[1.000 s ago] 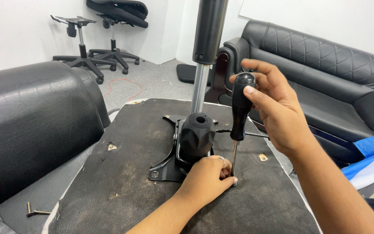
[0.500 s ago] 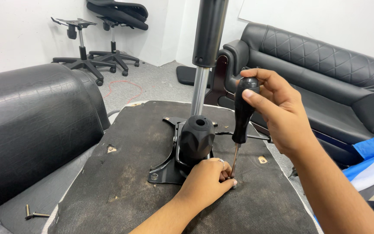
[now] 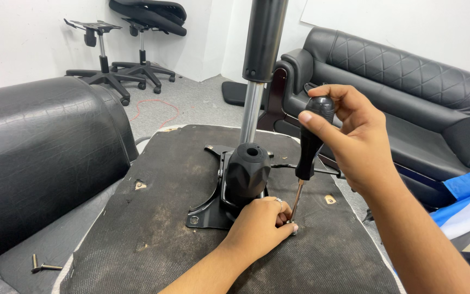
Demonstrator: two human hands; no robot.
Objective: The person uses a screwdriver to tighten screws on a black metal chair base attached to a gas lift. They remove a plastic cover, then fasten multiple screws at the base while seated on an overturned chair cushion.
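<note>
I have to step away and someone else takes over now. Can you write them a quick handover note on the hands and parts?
Right hand: grips the black-handled screwdriver, upright, tip at the screw.
Left hand: rests on the seat underside, fingers pinching the screw by the black mounting plate.
Done: plate and gas cylinder sit on the seat.
Left: this screw looks not fully driven; spare bolts lie at left.
</note>
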